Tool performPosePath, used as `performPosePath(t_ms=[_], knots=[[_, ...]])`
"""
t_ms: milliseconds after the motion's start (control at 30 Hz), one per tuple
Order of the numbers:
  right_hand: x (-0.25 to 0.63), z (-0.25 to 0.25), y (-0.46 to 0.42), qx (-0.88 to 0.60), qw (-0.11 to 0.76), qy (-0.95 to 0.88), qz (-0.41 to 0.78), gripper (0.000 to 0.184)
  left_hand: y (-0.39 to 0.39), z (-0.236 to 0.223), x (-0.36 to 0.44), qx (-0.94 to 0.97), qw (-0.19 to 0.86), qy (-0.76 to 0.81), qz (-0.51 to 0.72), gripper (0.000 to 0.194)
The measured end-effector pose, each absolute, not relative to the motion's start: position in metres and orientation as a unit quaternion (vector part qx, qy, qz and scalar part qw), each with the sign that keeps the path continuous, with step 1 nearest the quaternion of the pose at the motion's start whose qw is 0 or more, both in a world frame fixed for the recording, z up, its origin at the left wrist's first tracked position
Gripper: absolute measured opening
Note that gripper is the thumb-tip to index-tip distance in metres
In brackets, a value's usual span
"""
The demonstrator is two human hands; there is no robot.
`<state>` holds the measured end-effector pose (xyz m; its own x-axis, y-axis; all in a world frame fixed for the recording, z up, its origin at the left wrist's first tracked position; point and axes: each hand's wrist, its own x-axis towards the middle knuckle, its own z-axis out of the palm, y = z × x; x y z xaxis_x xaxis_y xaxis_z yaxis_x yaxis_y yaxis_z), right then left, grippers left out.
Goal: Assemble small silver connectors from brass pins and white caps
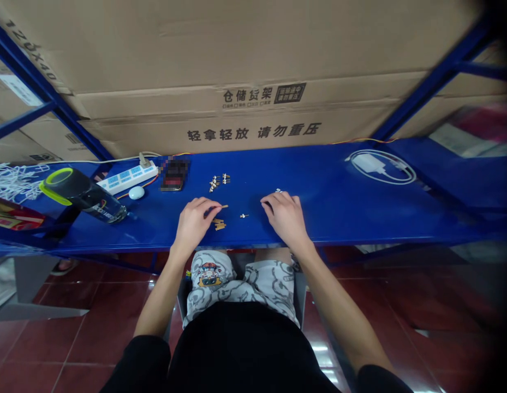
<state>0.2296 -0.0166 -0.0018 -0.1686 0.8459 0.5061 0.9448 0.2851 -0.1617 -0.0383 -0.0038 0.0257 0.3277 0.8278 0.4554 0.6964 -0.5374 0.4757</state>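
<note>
Between the thumb and forefinger of my left hand (198,218) is a small gold-coloured pin (225,206), held just above the blue tabletop (253,164). Several similar gold-coloured pieces (220,225) lie below those fingertips. My right hand (285,215) rests on the table with thumb and forefinger pinched together; anything between them is too small to make out. Small white pieces (278,190) peek out behind its knuckles. One white-and-gold part (244,216) lies alone between the two hands. Farther back sits a cluster of assembled white-and-gold parts (214,183), with a few more parts (225,178) beside it.
At left are a dark bottle (93,199) lying tilted, a power strip (128,177), a round white case (136,192) and a phone (175,174). A coiled white cable with charger (370,162) lies at right. Large cardboard (253,54) stands behind the table.
</note>
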Motion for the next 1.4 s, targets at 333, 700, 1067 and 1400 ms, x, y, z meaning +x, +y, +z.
performPosePath(t_ms=[333, 700, 1067, 1400], knots=[[0.229, 0.004, -0.018, -0.546, 0.355, -0.758, 0.031, 0.018, -0.017, 0.009, 0.006, 0.773, 0.207, 0.424, 0.425, 0.006], [0.231, 0.015, -0.023, -0.44, 0.407, -0.764, 0.24, 0.021, -0.015, 0.008, 0.004, 0.793, 0.223, 0.402, 0.4, 0.02], [0.232, 0.019, -0.025, -0.415, 0.414, -0.769, 0.255, 0.016, -0.015, 0.007, 0.005, 0.803, 0.219, 0.366, 0.417, 0.019], [0.231, 0.017, -0.024, -0.424, 0.406, -0.756, 0.288, 0.015, -0.014, 0.006, 0.005, 0.801, 0.209, 0.332, 0.453, 0.016]])
